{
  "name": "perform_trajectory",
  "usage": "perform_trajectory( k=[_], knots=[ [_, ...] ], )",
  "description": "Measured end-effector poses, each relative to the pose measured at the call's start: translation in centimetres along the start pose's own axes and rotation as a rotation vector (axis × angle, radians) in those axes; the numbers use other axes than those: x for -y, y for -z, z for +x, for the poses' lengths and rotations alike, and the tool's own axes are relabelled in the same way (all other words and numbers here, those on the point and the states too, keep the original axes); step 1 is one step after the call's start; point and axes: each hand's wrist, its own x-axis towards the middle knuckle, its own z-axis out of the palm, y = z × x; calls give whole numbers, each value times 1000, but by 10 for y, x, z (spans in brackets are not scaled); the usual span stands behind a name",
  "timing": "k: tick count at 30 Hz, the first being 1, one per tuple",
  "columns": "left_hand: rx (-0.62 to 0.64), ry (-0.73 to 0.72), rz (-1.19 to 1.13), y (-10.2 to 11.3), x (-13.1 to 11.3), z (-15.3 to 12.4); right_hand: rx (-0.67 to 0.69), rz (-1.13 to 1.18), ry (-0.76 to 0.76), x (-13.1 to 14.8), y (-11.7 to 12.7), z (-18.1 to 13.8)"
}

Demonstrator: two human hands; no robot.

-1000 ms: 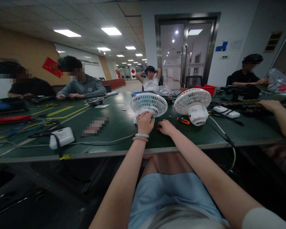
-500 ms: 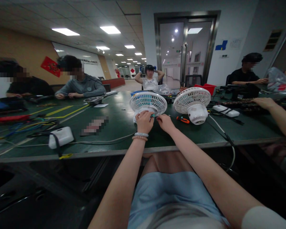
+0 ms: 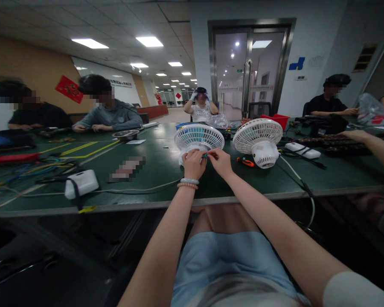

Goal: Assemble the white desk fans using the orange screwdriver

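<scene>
A white fan (image 3: 200, 135) stands on the green table with its grille tilted and its back toward me. My left hand (image 3: 193, 164) is closed at the back of this fan, over its motor housing. A small teal piece (image 3: 205, 155), too small to name, pokes out between its fingertips. My right hand (image 3: 221, 162) is closed in a pinch at the right end of the teal piece; what lies between its fingertips is hidden. To the right, a second white fan (image 3: 258, 136) rests with its motor end toward me.
Orange-handled pliers (image 3: 245, 162) lie between the fans. White adapter boxes (image 3: 82, 184) with cables sit on the green table (image 3: 153, 187), with a phone-like blurred item (image 3: 127, 169) nearby. A red bin (image 3: 277, 120) stands behind. Several people sit around the table; a co-worker's arm (image 3: 371, 145) reaches in at right.
My right hand has moved slightly up and left, so its fingertips now meet the teal piece at my left hand. The person opposite has lowered their raised arms somewhat.
</scene>
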Motion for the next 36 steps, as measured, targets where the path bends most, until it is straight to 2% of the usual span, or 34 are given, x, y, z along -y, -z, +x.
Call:
perform_trajectory(
  k=[7, 19, 24, 31, 36],
  knots=[
    [-16, 13, -6, -3, 2, 0, -32, 60, -126, -5, -6, 4],
    [-21, 11, -1, -2, 0, 1, -36, 76, -60, -7, -6, 4],
    [-38, -7, 1, -2, 1, 0, -23, 13, -57, -7, -5, 5],
    [-37, -37, -2, -1, 2, 0, -59, -29, 92, -11, -7, 4],
    [-41, -49, -4, -1, 3, 0, -54, -36, 92, -11, -7, 3]
  ],
)
